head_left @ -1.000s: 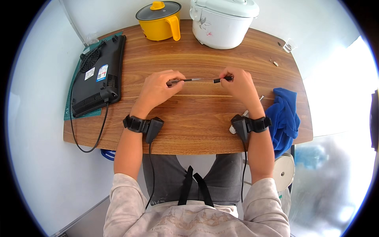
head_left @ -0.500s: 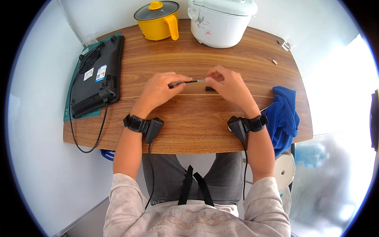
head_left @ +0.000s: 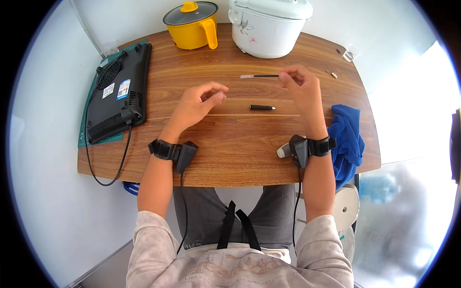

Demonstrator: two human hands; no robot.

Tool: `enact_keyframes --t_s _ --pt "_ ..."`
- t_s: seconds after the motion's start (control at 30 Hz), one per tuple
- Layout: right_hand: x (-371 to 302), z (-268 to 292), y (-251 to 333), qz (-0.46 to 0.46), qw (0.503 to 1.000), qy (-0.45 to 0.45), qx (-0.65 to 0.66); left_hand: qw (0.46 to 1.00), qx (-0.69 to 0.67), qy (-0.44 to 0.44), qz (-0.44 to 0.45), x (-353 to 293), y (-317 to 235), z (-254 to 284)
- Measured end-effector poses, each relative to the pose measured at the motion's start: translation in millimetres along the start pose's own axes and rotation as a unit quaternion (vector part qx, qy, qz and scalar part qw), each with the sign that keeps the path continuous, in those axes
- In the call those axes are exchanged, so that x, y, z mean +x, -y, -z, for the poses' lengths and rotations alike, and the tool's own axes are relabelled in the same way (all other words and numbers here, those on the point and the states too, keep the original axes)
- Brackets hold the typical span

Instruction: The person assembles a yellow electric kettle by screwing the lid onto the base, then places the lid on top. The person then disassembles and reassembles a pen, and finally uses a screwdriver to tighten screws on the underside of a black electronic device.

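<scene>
Tabletop looked smooth wood grain, slight sheen; pen barrel was matt plastic, tip shiny metal-like; refill smooth plastic; towel fuzzy cloth; rice cooker glossy plastic; yellow pot glossy, lid glass-like

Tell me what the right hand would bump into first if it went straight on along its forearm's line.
Probably the white cooker: the right hand, pinching a thin dark rod, points across the wooden table toward it. How high the hand hovers is hard to judge from this view.
</scene>
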State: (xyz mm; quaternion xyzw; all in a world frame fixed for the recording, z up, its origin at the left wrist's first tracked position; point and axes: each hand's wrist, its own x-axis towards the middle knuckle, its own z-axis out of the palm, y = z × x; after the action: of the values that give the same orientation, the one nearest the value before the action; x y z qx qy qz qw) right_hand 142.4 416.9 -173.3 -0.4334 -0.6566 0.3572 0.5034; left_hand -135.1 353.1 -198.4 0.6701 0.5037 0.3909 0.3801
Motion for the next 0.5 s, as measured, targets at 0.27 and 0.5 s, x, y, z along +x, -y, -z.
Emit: enact_keyframes --t_s 0.27,0.5 --pt "-8 -4 3 0.025 0.975 0.022 -0.220 0.965 -0.251 -0.050 0.050 -4 -16 6" --pt "-9 4 -11 -0.005 0.952 0.128 -0.278 0.919 -0.390 -0.001 0.053 -3 -8 9"
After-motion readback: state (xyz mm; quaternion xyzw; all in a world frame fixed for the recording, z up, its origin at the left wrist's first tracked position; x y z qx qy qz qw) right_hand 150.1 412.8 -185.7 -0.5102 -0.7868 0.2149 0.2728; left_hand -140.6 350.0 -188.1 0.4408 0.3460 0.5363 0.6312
